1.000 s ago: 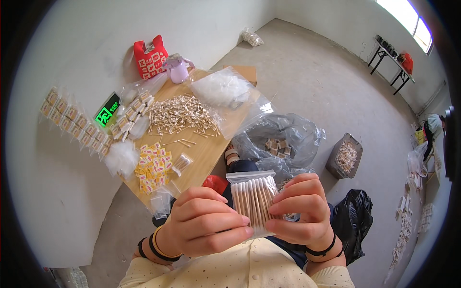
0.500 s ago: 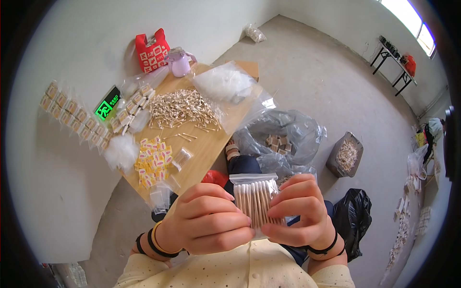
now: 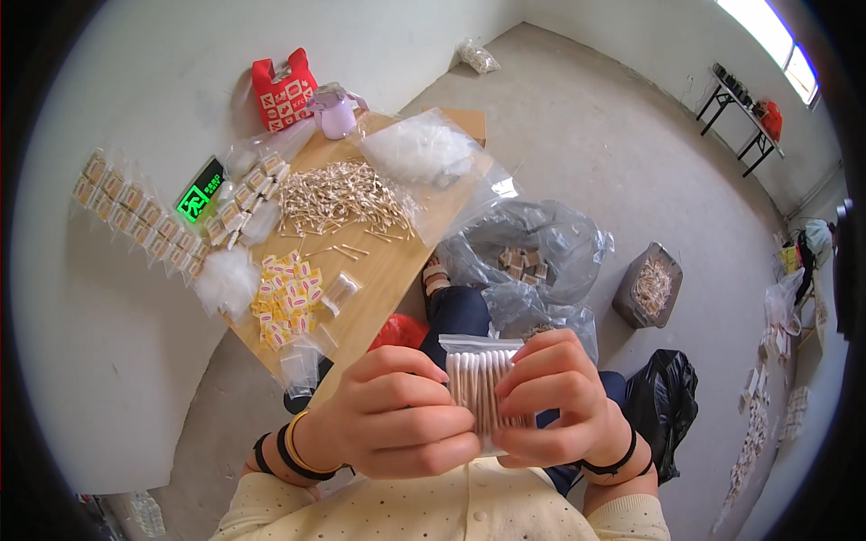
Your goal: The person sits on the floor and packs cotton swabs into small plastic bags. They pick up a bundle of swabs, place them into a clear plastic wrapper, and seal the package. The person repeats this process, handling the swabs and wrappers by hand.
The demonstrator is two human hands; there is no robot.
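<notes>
Between my two hands is a small clear zip bag of cotton swabs [image 3: 487,383], held upright in front of my chest. White tips line up near the bag's top strip, with the wooden sticks running down side by side. My left hand [image 3: 401,415] is closed on the bag's left edge. On the right edge, my right hand [image 3: 559,397] grips it with curled fingers. Beyond my hands, the wooden table [image 3: 383,279] carries a heap of loose cotton swabs [image 3: 343,198], a pile of yellow-and-white labels [image 3: 287,298] and another small bag of swabs [image 3: 340,293].
Packed swab bags [image 3: 135,212] are stacked along the table's left side by a lit green sign [image 3: 200,191]. A lilac jug [image 3: 336,117] and red bag [image 3: 285,90] stand behind. Right lie a grey plastic sack [image 3: 568,239], a swab bin [image 3: 649,288] and a black bag [image 3: 663,410].
The bag of swabs has shifted slightly right and downward in my hands. Both hands keep their hold on its edges.
</notes>
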